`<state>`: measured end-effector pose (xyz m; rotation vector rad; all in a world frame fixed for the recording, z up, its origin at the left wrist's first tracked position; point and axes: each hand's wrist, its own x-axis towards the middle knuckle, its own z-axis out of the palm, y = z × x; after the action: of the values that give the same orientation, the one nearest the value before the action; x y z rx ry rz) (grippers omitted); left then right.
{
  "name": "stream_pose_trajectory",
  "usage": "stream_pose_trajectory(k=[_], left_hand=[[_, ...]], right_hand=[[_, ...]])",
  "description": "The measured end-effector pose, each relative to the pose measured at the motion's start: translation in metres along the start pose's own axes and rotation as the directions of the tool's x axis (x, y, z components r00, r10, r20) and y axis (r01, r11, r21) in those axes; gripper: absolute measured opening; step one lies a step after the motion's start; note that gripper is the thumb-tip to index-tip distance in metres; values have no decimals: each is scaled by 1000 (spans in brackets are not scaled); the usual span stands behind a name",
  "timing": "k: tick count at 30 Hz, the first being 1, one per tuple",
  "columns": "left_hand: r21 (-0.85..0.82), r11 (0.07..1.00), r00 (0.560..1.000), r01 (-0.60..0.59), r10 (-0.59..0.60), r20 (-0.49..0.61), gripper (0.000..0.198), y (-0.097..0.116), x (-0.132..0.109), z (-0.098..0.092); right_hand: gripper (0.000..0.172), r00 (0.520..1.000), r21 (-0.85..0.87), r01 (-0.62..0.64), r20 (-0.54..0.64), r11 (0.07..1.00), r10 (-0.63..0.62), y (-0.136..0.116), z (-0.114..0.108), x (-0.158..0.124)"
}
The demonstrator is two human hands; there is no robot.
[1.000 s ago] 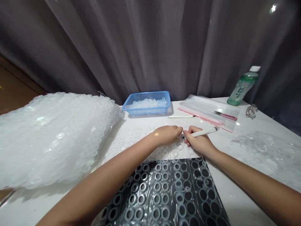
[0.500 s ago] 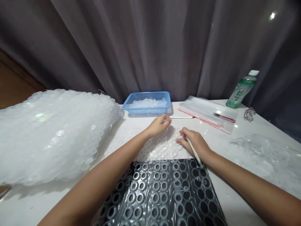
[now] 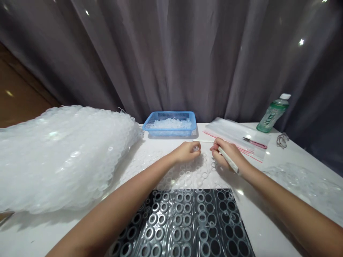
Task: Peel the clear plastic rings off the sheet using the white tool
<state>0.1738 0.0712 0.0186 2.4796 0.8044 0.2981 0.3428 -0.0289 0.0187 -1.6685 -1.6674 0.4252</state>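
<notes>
Left fingers (image 3: 193, 151) pinch clear ring (image 3: 197, 148), right fingers (image 3: 216, 144) clamp white tool (image 3: 229, 160), blue basket (image 3: 169, 132) beyond.

**Around the white tabletop (image 3: 270, 159)**

A blue plastic basket (image 3: 171, 133) of clear rings (image 3: 170, 124) stands at 12 o'clock against a grey curtain (image 3: 171, 60). At 2 o'clock, a pink-handled tool (image 3: 254, 143) lies on a red-striped zip bag (image 3: 227, 128), with a green-labelled plastic bottle (image 3: 272, 114) beyond. A bulky heap of clear ringed sheeting (image 3: 61, 157) fills 9 o'clock.

L hand (image 3: 186, 152), R hand (image 3: 227, 154): slim, bare; forearms (image 3: 115, 192) bare too.
</notes>
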Motion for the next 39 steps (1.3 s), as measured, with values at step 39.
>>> stream_pose_trajectory(k=[39], left_hand=[[338, 859, 916, -385, 310, 255, 26, 1, -5, 12]], right_hand=[[13, 903, 670, -368, 92, 645, 420, 15, 34, -19]])
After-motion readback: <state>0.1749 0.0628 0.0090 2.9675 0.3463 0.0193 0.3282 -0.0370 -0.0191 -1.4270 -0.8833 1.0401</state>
